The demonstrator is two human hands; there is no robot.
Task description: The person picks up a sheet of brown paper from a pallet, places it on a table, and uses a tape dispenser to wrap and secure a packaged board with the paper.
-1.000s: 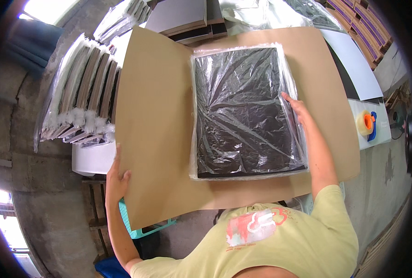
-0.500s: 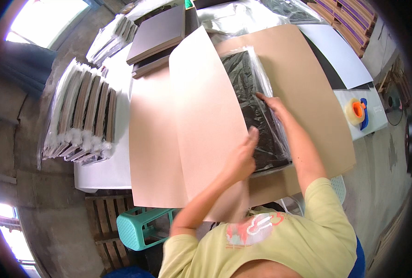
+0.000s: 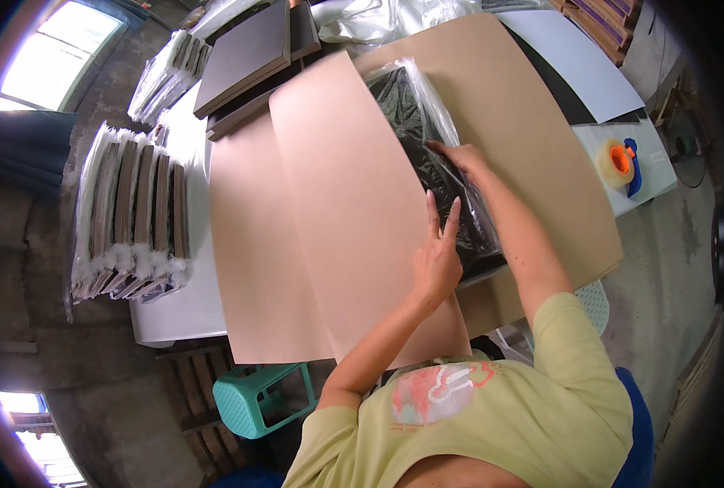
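On the white worktop (image 3: 175,313) lies a broad brown sheet (image 3: 533,138) of cardboard, and the head view looks straight down on it. One half of the sheet, the flap (image 3: 346,203), is folded over from the person's left and covers most of a black panel (image 3: 427,154) wrapped in clear plastic; only the panel's right strip shows past the flap's edge.

The left hand (image 3: 437,259) rests flat on the flap right at that edge, fingers spread and pointing away from the person, with the fingertips reaching onto the plastic. The right hand (image 3: 458,156) lies farther along the same edge, on the wrapped panel; its fingers press down on the plastic, but whether they pinch it or only push cannot be told, since the fingertips are partly tucked at the flap's edge.

Left of the sheet, a row of plastic-wrapped panels (image 3: 134,215) stands on edge on the worktop. Beyond the sheet, at its far left corner, dark flat boards (image 3: 248,49) are stacked, with crumpled clear plastic (image 3: 386,16) just beside them. Right of the sheet sits a tape dispenser (image 3: 620,163) with an orange core and blue handle. A teal stool (image 3: 256,398) stands under the worktop, near the sheet's lower left corner.
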